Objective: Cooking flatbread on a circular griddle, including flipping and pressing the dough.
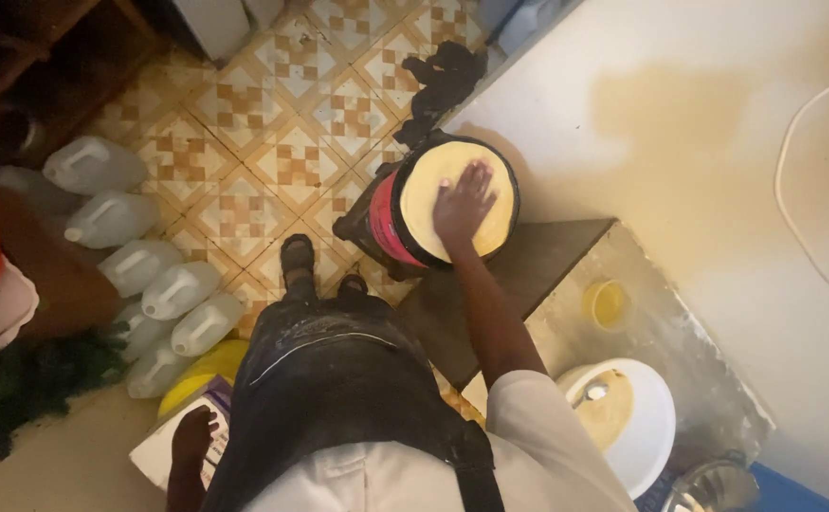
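Observation:
A round pale-yellow flatbread (pixel 433 171) lies on a black round pan (pixel 512 190) that sits on a red and black stove (pixel 386 223) on the tiled floor. My right hand (pixel 463 204) rests flat on the flatbread, fingers spread, holding nothing. My left hand (pixel 191 438) hangs at my side, fingers loose and empty, just above a white box (pixel 154 450). I am wearing a dark apron over a white shirt.
A white bowl (pixel 656 422) of pale batter with a spoon and a small yellow cup (pixel 607 303) stand on a grey slab at right, beside a dark bench (pixel 537 261). Several clear plastic jugs (pixel 177 289) line the left. A yellow basin (pixel 208 372), dark cloth (pixel 443 76) and metal bowl (pixel 718 488) lie about.

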